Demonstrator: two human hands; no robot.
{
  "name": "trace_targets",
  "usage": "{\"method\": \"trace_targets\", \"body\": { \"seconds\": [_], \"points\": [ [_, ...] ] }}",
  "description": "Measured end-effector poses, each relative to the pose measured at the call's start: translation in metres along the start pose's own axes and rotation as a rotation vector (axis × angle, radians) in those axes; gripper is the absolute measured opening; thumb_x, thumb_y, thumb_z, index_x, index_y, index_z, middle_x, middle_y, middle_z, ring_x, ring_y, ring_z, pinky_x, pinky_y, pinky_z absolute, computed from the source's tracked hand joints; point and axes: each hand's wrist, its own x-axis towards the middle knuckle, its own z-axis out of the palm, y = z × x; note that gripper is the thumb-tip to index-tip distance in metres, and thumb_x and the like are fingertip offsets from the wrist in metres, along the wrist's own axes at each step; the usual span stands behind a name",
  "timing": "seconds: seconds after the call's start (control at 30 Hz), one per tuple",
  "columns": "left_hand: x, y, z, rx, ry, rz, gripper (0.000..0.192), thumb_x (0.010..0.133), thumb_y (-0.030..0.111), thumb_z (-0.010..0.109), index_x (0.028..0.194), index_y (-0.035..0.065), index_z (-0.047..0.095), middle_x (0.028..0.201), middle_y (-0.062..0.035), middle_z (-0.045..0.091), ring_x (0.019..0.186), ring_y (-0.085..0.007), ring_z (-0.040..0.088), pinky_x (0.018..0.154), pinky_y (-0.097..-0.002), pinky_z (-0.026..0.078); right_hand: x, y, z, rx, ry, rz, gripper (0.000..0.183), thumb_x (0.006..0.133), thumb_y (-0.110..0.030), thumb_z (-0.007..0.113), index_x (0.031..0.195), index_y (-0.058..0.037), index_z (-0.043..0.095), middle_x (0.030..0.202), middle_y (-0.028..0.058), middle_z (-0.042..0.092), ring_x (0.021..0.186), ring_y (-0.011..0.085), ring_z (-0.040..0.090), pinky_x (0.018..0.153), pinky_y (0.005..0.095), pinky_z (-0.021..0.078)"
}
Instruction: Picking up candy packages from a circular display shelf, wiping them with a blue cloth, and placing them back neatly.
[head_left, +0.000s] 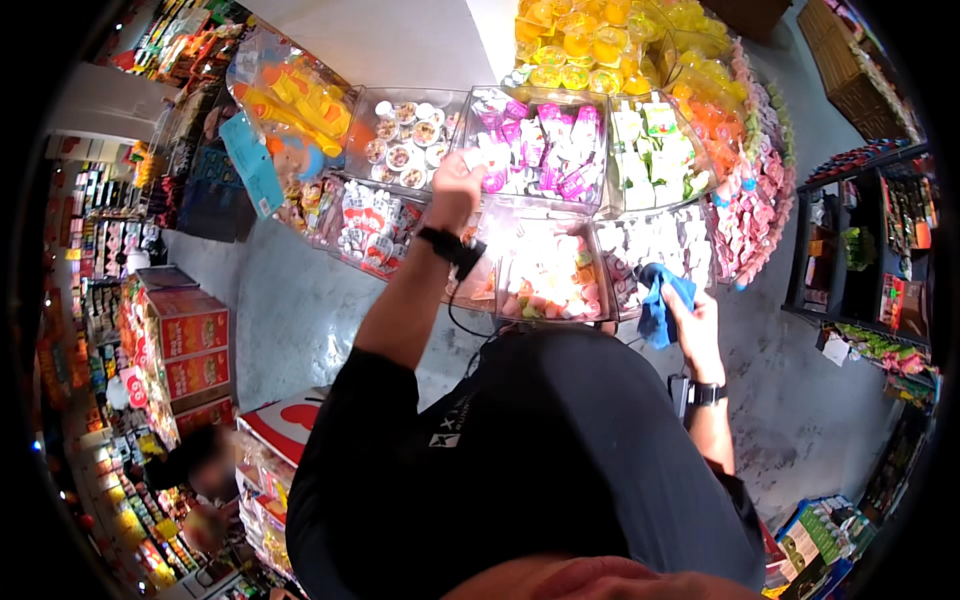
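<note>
My left hand (457, 184) is at the left side of a clear plastic bin (536, 202) of purple-and-white pouches (551, 142). Its fingers are bent beside a white-and-pink pouch (493, 161), and glare hides whether they grip it. A blue cloth (660, 307) hangs bunched from my right hand (697, 330), over the front edge of a bin of white wrapped sweets (660, 247). Between my hands stands a bin of pastel sweets (555, 277), washed out by bright light. Left of my left hand, another bin holds small lidded cups (405, 146).
Green-and-white pouches (652, 150) and yellow jelly cups (577, 49) fill bins farther off. Red-and-white packets (379, 229) are at the left. A dark shelf unit (847, 247) stands right; stacked red cartons (195, 337) stand left. Another person (199, 465) is at lower left.
</note>
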Motion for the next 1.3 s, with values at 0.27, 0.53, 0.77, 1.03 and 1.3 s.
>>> {"method": "trace_targets", "body": {
  "seconds": [0.27, 0.53, 0.77, 1.03, 1.3],
  "points": [
    [0.143, -0.072, -0.012, 0.491, 0.168, -0.011, 0.025, 0.101, 0.006, 0.072, 0.126, 0.0085, 0.077, 0.113, -0.0196, 0.081, 0.108, -0.0327, 0.078, 0.094, -0.0413, 0.060, -0.083, 0.007, -0.013, -0.068, 0.196, -0.026, 0.014, 0.107, -0.018, 0.079, 0.106, -0.0040, 0.077, 0.088, -0.0062, 0.074, 0.077, 0.0024, 0.063, 0.072, 0.0228, 0.0527],
    [0.148, -0.029, -0.008, 1.052, 0.248, 0.129, 0.025, 0.097, 0.016, 0.074, 0.120, 0.0178, 0.083, 0.134, -0.0218, 0.069, 0.125, -0.0415, 0.069, 0.105, -0.0514, 0.057, -0.097, 0.007, -0.038, -0.120, 0.296, 0.015, 0.022, 0.105, -0.020, 0.082, 0.100, 0.0020, 0.079, 0.098, -0.0014, 0.070, 0.085, 0.0076, 0.067, 0.078, 0.0273, 0.0549],
    [0.174, -0.038, -0.021, 1.036, 0.070, 0.272, 0.025, 0.099, 0.015, 0.072, 0.122, 0.0110, 0.081, 0.119, -0.0248, 0.076, 0.114, -0.0446, 0.071, 0.104, -0.0518, 0.056, -0.088, -0.010, -0.031, -0.149, 0.185, -0.031, 0.023, 0.105, -0.019, 0.082, 0.099, 0.0035, 0.079, 0.100, -0.0006, 0.065, 0.086, 0.0095, 0.067, 0.078, 0.0273, 0.0542],
    [0.161, -0.025, 0.000, 1.082, 0.140, 0.051, 0.034, 0.098, 0.017, 0.071, 0.132, 0.0162, 0.075, 0.141, -0.0208, 0.062, 0.124, -0.0440, 0.069, 0.106, -0.0541, 0.056, -0.082, -0.011, -0.029, -0.196, 0.152, -0.026, 0.020, 0.104, -0.018, 0.083, 0.098, 0.0018, 0.081, 0.101, 0.0019, 0.067, 0.088, 0.0114, 0.068, 0.080, 0.0289, 0.0553],
    [0.065, -0.027, 0.085, 0.388, -0.122, -0.284, 0.056, 0.089, 0.029, 0.090, 0.132, 0.0000, 0.067, 0.126, -0.0257, 0.073, 0.124, -0.0373, 0.072, 0.101, -0.0526, 0.058, -0.049, -0.011, -0.028, -0.106, 0.175, -0.049, 0.020, 0.106, -0.018, 0.080, 0.109, 0.0019, 0.082, 0.097, -0.0014, 0.070, 0.084, 0.0067, 0.069, 0.076, 0.0263, 0.0569]
  ]
}}
